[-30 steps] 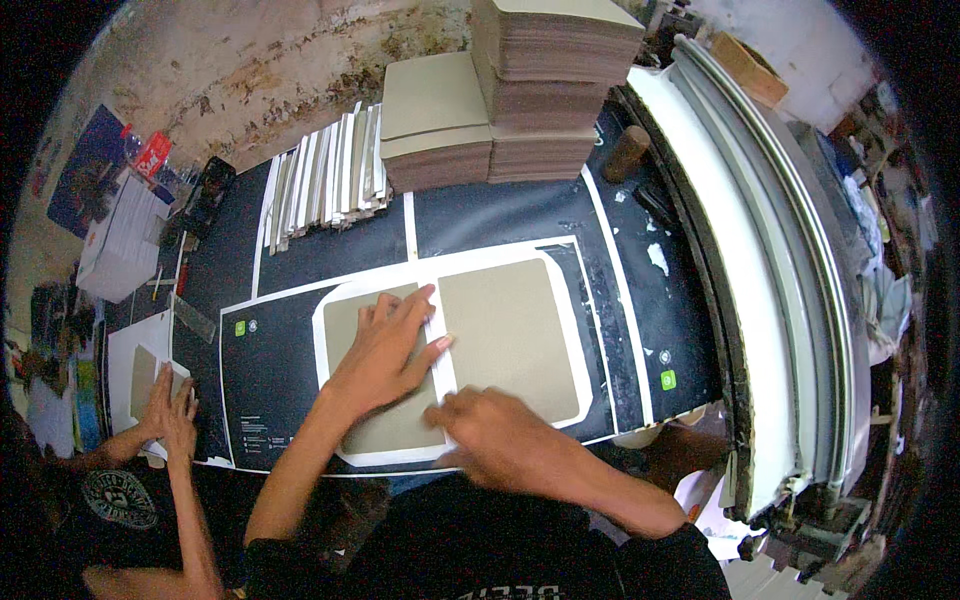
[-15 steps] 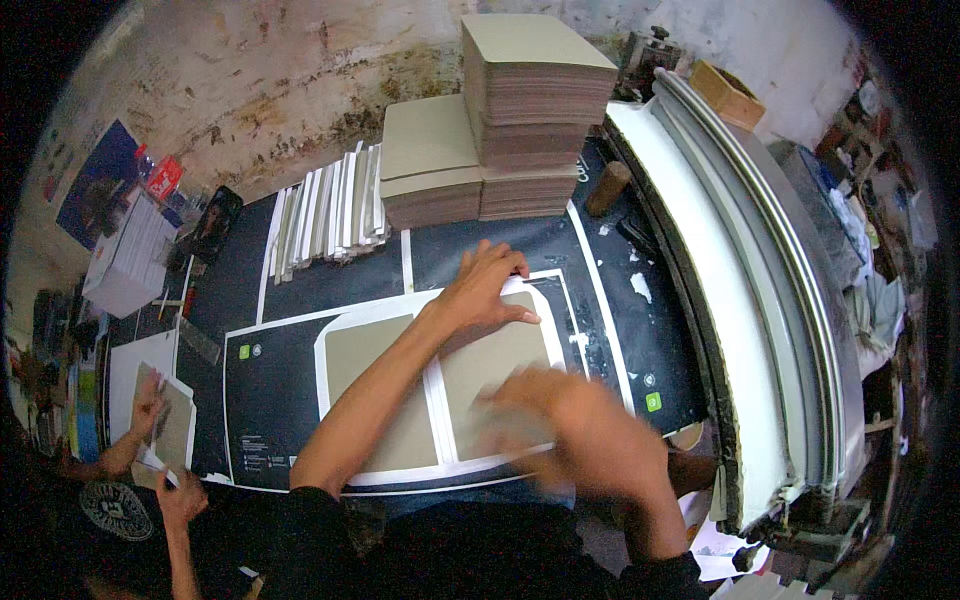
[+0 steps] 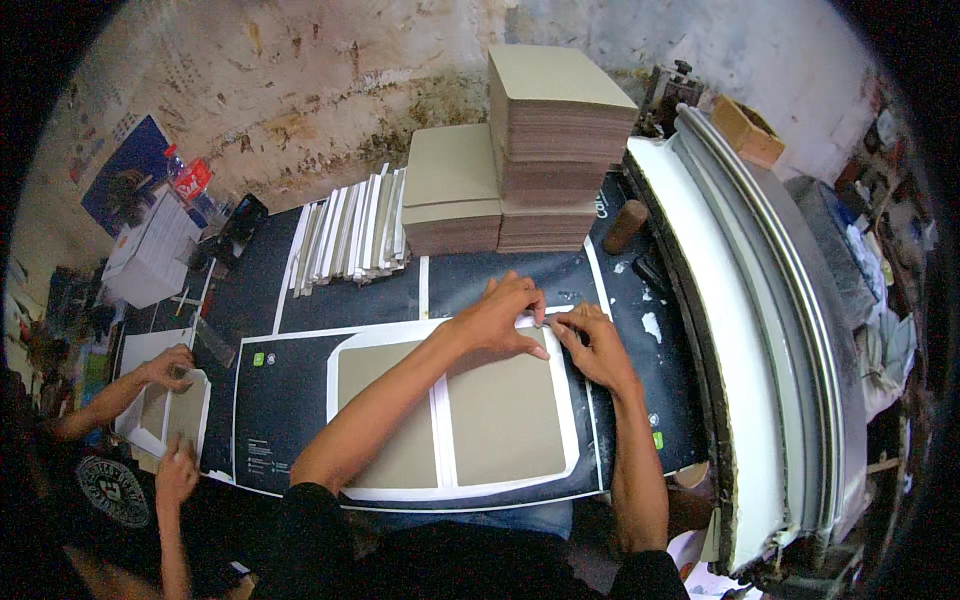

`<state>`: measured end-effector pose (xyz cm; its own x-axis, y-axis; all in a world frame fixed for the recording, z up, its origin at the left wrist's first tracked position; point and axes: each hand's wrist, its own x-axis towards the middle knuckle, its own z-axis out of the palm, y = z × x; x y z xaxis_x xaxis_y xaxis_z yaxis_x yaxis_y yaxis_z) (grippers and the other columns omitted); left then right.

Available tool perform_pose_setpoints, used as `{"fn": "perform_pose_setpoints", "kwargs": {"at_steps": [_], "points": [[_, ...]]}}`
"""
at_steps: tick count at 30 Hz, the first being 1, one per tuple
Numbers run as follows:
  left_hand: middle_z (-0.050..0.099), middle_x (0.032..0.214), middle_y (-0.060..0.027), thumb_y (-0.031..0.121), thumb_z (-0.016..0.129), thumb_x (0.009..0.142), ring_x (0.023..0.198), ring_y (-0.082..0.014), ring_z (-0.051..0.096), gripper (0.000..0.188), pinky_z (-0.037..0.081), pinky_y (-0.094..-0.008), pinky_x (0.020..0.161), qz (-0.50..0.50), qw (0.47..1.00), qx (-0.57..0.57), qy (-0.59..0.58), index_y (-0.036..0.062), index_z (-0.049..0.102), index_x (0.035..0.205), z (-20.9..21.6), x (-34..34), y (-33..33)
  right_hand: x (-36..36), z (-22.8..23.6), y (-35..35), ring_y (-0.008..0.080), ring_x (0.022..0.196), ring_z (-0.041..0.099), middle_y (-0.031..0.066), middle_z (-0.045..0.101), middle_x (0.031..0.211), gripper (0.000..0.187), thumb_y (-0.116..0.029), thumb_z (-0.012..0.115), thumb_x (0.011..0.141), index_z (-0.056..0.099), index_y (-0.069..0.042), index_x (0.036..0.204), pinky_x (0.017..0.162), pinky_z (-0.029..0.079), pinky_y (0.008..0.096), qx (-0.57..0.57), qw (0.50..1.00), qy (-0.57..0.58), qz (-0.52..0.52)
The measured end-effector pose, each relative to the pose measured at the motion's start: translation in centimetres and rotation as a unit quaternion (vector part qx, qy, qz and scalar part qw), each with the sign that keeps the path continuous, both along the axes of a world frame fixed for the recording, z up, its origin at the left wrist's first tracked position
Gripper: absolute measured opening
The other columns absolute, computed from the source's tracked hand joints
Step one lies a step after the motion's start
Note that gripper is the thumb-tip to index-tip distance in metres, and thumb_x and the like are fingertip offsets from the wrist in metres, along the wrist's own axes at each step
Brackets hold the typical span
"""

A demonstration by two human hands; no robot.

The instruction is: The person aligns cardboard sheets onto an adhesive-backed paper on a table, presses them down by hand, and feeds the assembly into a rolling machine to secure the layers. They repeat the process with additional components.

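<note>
A book cover lies flat before me: two grey boards (image 3: 505, 420) set side by side on a white sheet (image 3: 573, 440), whose margin shows round them. My left hand (image 3: 497, 318) reaches across it, fingers bent at the far edge near the right corner and thumb resting on the right board. Close against its fingertips, my right hand (image 3: 596, 350) pinches the sheet's far right corner, thumb and forefinger closed. The fingers partly hide that corner. Beneath the cover is a black printed sheet (image 3: 285, 400) with white lines.
Grey board stacks (image 3: 565, 120) stand at the back beside a row of white and grey strips (image 3: 350, 230). On the right are a wooden cylinder (image 3: 625, 226) and a large machine with a curved metal bar (image 3: 780, 260). At left, a co-worker's hands (image 3: 172, 370) handle another cover (image 3: 190, 410).
My right hand, blurred over the right board before, has moved away from me to the far right corner. My left hand stays by that edge. The whole view has shifted slightly.
</note>
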<state>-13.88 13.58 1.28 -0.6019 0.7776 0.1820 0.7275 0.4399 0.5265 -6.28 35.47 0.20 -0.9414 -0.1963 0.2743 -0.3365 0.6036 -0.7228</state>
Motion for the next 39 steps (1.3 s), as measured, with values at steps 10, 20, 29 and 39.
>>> {"fn": "perform_pose_setpoints", "kwargs": {"at_steps": [10,20,29,39], "points": [[0.061,0.106,-0.0099,0.019,0.080,0.084,0.105,-0.0300,0.056,0.036,0.042,-0.0436,0.093,-0.027,0.994,0.097,-0.032,0.0097,0.058,0.112,0.5,1.0,-0.4,-0.1,-0.4,0.1,0.0318,0.097,0.061,0.0156,0.066,0.091,0.021,-0.015,0.069,0.089,0.076,-0.002,0.104,0.091,0.045,0.0428,-0.012,1.000,0.010,0.021],[0.070,0.101,-0.0130,0.002,0.070,0.086,0.104,-0.0330,0.066,0.045,0.046,-0.0467,0.094,-0.005,0.993,0.115,-0.035,0.0065,0.048,0.125,0.2,1.1,-0.3,-0.2,-1.2,-1.3,0.0338,0.093,0.060,0.0167,0.064,0.089,0.020,-0.015,0.071,0.085,0.076,-0.002,0.100,0.091,0.046,0.0440,0.003,0.998,0.055,-0.026],[0.069,0.106,-0.0181,0.002,0.066,0.091,0.108,-0.0374,0.067,0.046,0.049,-0.0478,0.097,0.020,0.987,0.142,-0.073,0.0037,0.042,0.130,-0.4,2.1,-0.2,-0.6,-1.7,-1.9,0.0334,0.086,0.063,0.0160,0.066,0.084,0.019,-0.013,0.072,0.081,0.076,-0.001,0.094,0.084,0.050,0.0425,-0.009,0.996,0.054,-0.076],[0.061,0.126,-0.0206,0.035,0.071,0.092,0.121,-0.0376,0.055,0.069,0.041,-0.0500,0.101,-0.066,0.987,-0.051,0.141,-0.0019,0.042,0.142,0.8,3.6,-1.8,-1.5,-2.0,0.6,0.0189,0.094,0.069,0.0122,0.076,0.101,0.027,-0.019,0.064,0.098,0.073,-0.002,0.117,0.083,0.052,0.0327,-0.212,0.970,-0.049,-0.106]]}}
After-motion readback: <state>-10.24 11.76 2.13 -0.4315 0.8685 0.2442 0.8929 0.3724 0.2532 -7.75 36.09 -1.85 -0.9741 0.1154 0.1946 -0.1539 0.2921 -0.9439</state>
